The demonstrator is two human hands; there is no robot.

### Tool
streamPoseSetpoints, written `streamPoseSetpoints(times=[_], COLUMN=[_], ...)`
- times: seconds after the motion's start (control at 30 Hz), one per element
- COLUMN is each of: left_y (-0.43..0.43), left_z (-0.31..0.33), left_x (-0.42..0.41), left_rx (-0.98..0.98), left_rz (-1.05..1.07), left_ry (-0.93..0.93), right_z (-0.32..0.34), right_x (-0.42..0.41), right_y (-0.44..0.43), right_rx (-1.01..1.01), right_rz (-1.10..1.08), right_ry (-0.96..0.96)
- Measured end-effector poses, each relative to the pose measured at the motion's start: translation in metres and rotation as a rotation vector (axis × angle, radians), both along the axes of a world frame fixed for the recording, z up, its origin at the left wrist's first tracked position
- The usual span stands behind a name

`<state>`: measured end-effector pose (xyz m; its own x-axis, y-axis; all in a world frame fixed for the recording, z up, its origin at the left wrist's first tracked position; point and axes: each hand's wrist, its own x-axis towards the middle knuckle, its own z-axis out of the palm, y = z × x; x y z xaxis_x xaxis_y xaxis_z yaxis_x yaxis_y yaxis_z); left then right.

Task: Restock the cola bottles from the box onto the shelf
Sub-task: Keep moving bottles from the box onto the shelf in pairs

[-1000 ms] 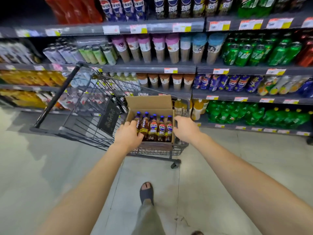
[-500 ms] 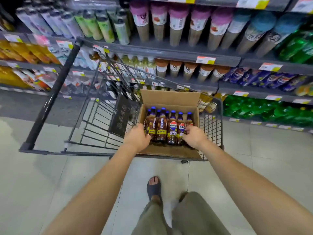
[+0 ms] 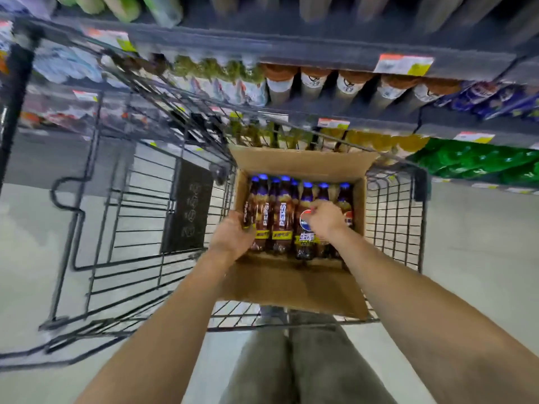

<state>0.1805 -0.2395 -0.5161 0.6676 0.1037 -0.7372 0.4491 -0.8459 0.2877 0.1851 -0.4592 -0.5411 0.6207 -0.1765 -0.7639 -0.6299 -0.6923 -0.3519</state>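
Note:
An open cardboard box point(image 3: 291, 284) sits in the right end of a black wire shopping cart point(image 3: 116, 228). Several brown cola bottles point(image 3: 283, 217) with blue caps stand upright inside it. My left hand point(image 3: 232, 239) is at the box's left wall, fingers curled around the lower part of the leftmost bottle. My right hand point(image 3: 323, 218) reaches in from the right and closes over a bottle, which it mostly hides, beside one showing a round logo point(image 3: 304, 221). The bottles still stand in the box. The dark shelf point(image 3: 320, 51) runs behind the cart.
Shelf rows behind the cart hold brown-lidded cups point(image 3: 347, 83), blue cans point(image 3: 490, 97) and green bottles point(image 3: 472, 161). The cart's left part holds only a dark panel point(image 3: 189, 208). My grey-trousered legs point(image 3: 306, 363) stand close behind the cart on a pale tiled floor.
I have leaned in over the cart, so the box looks larger. Both hands moved from the box's near rim down among the bottles and closed on them.

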Motion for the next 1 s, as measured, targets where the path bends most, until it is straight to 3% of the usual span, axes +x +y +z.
streamPoseSetpoints(times=[0.13,0.33,0.47,0.73,1.0], left_y=[-0.010,-0.018,-0.015,-0.006,0.006], left_z=[-0.046,-0.110,-0.140,-0.173,-0.173], left_x=[0.018,0.022,0.023,0.009,0.004], left_rx=[0.010,0.019,0.063,0.026,-0.096], left_rz=[0.043,0.051,-0.019,0.044,0.139], left_ry=[0.064,0.089,0.107,0.043,-0.020], right_z=[-0.047,-0.095,-0.115,-0.136,-0.124], right_x=[0.032,0.055,0.052,0.053,0.028], right_y=[0.010,0.032,0.038,0.049,0.053], right_rx=[0.066,0.103,0.028,-0.117,0.079], right_rz=[-0.019,0.139,0.179,0.179,0.017], right_ry=[0.043,0.204,0.254,0.203,0.046])
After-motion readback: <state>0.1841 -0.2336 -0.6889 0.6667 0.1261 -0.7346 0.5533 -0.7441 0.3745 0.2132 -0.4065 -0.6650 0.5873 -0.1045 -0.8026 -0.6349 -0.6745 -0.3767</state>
